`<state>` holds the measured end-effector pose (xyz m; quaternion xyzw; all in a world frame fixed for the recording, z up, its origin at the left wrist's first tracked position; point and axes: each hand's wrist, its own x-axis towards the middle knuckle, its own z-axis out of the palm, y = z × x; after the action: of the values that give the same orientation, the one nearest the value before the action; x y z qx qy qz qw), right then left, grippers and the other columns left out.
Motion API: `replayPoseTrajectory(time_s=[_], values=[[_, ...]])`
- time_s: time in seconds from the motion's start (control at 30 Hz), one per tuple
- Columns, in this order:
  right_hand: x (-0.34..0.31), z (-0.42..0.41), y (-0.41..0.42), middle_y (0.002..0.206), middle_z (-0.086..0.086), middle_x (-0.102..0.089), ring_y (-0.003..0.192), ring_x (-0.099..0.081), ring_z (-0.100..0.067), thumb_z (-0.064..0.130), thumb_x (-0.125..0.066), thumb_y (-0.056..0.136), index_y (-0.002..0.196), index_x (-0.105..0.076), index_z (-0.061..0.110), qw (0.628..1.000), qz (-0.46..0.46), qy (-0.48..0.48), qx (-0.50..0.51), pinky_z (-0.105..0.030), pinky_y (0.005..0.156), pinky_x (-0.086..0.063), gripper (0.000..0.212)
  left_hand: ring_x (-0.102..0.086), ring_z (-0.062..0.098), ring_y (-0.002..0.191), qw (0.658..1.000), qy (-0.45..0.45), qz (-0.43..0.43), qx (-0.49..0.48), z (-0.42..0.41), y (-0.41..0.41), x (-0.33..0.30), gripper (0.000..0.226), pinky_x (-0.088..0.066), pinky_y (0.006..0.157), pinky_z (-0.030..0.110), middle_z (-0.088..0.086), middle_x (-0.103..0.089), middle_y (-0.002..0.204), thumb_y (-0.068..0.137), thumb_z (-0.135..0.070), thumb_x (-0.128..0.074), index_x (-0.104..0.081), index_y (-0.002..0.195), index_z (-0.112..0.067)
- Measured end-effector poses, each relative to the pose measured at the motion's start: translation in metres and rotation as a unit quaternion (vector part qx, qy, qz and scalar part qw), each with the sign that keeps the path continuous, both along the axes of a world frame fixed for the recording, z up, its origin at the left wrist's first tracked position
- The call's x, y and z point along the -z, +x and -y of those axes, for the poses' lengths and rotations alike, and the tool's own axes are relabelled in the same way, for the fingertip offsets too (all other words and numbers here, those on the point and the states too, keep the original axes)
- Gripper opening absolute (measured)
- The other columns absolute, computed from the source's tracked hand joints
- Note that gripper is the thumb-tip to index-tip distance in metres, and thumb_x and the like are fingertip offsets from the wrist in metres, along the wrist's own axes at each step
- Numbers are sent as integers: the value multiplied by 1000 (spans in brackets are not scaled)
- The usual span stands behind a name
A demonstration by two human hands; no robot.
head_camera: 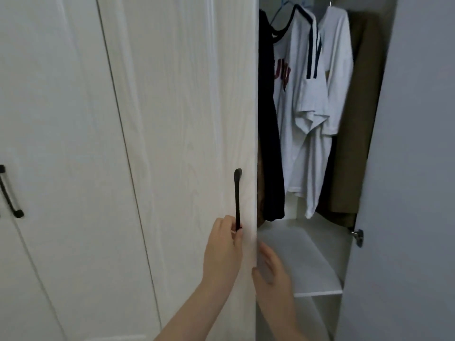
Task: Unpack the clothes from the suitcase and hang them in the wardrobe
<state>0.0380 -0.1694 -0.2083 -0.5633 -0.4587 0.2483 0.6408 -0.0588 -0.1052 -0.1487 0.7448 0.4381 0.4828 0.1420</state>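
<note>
grey wall (418, 119) right | metal hinge (358, 237) at the wall's edge

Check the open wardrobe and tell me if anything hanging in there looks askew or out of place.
One thing stands out: the white striped shirt hangs bunched, its hem folded up and crumpled rather than falling straight. The other white shirt and the black garment hang straight. The left hand grips the door handle; nothing looks damaged.
</note>
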Motion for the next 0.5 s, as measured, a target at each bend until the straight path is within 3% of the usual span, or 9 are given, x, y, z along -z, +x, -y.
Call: replayPoseTrajectory(time_s=[0.07,0.13,0.23,0.43,0.5], values=[[2,-8,17,127,19,-57,119,-54,0,2,-64,90,120,-53,44,1000,-23,2,16,-19,100,-44,52,-54,11,78,1000,9,-24,0,-20,14,-5,15,-50,71,36,-5,-50,86,96,-18,-57,-48,84,-19],[2,-15,26,125,15,-58,118,-54,-4,-7,-61,89,116,-56,37,999,-38,2,23,-11,94,-44,52,-57,16,76,999,-1,-44,6,-38,20,-11,21,-52,70,39,-3,-51,84,94,-18,-60,-45,80,-19],[2,-30,34,122,21,-59,112,-55,6,-8,-59,88,113,-56,40,999,-22,-9,22,-21,99,-46,54,-61,19,74,996,-27,-78,18,-63,30,-20,24,-55,70,41,0,-54,85,93,-20,-62,-44,77,-20],[0,-64,43,119,19,-64,110,-59,7,-5,-59,89,114,-60,36,999,-38,3,-8,-18,97,-47,48,-49,16,79,986,-4,-164,-20,-101,57,-30,15,-37,67,26,-1,-48,89,97,-19,-55,-45,87,-15],[-1,-73,49,114,19,-66,110,-60,1,-1,-59,87,111,-63,32,997,-70,5,-13,-22,98,-46,41,-53,20,84,983,-2,-182,-32,-112,65,-31,9,-39,68,27,3,-50,95,99,-19,-52,-49,94,-12]])
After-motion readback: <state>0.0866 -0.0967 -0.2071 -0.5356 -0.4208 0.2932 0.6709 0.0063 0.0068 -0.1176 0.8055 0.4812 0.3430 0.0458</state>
